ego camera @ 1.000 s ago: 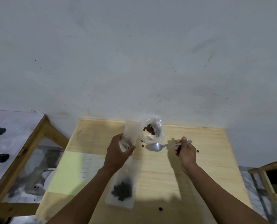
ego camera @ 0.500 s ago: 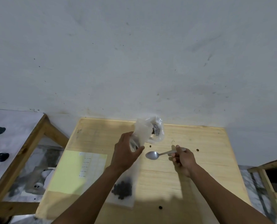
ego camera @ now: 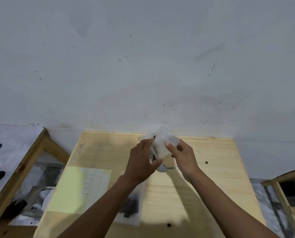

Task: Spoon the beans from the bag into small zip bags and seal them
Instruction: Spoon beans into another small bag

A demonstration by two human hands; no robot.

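Holding the small zip bag [ego camera: 161,148] up over the far middle of the worktop [ego camera: 212,186] with both hands, I judge I am now at the sealing step. My left hand [ego camera: 141,162] wraps its fingers round the bag's left side, thumb underneath; my right hand [ego camera: 182,155] pinches the bag's right edge, one fingertip pressed on the plastic. The picture is blurred there, so I cannot tell how full the bag is or whether the zip is closed.

A second ago my right hand carried the spoon [ego camera: 165,168] and only the left held the bag. Now the spoon lies on the worktop just below my hands, bowl to the left, and the right hand has come over to the bag. That tells me spooning into this bag is done for now. The bag has also moved right, so it covers the bean bag [ego camera: 175,140] behind it, of which only a crumpled clear edge shows.

A filled zip bag [ego camera: 130,206] lies flat near my left forearm, and loose beans [ego camera: 206,162] are scattered on the wood.
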